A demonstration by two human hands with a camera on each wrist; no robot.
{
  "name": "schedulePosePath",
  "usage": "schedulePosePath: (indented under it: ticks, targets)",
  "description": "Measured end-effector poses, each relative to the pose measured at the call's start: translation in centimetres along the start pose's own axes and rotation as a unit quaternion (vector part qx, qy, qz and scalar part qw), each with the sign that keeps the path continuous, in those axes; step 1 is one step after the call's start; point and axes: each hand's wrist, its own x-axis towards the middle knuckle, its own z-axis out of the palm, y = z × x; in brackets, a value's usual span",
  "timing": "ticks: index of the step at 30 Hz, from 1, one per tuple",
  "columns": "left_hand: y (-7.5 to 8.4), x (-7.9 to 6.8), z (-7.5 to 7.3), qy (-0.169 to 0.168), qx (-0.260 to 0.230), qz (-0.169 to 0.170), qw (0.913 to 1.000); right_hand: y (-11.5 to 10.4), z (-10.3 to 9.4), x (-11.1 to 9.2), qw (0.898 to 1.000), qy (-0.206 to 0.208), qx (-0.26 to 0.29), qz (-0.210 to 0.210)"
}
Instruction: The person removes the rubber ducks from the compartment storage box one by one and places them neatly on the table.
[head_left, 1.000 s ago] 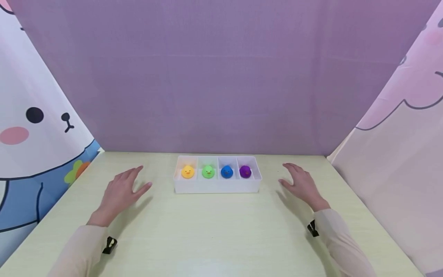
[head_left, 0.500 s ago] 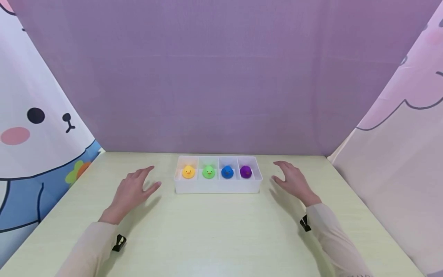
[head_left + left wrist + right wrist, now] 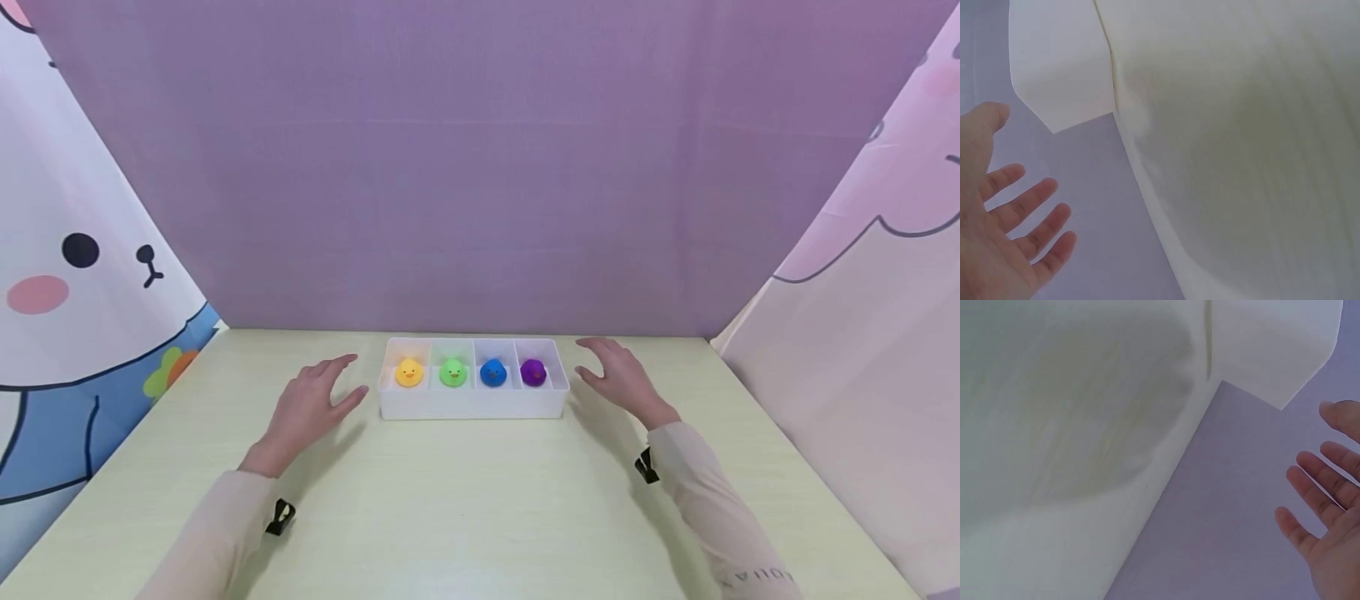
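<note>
A white box divided into compartments stands near the table's far edge. From left to right, its compartments hold a yellow toy duck, a green toy duck, a blue toy duck and a purple toy duck. My left hand hovers just left of the box, thumb and fingers spread, holding nothing. On the other side, my right hand is close to the box's right end, also with nothing in its grasp. Each wrist view shows an end of the white box beyond loosely extended fingers.
The pale wooden table extends toward me in front of the box. A purple cloth backdrop rises behind it. Printed cloths with cartoon figures flank the table, one on the left and one on the right.
Both hands have moved inward toward the ends of the box, the left one rightward and the right one leftward. The box and the ducks stay in place.
</note>
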Motion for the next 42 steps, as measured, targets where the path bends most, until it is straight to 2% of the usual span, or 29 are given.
schedulePosePath:
  ticks: [7,16,30,42]
  targets:
    - [0.6,0.7,0.5,0.002,-0.024,-0.003,0.9997,-0.4,0.4,1.0,1.000,0.001,0.005,-0.015]
    - [1.5,1.6,1.1,-0.009,-0.041,-0.009,0.9991,-0.8,1.0,2.3,0.997,0.014,0.013,-0.069]
    - [2.0,2.7,2.2,-0.036,-0.062,-0.020,0.9972,-1.8,1.8,3.9,0.996,-0.059,0.013,-0.059]
    - [1.9,2.8,2.9,-0.053,-0.080,-0.022,0.9951,-2.4,2.7,4.8,0.992,-0.099,-0.003,-0.080]
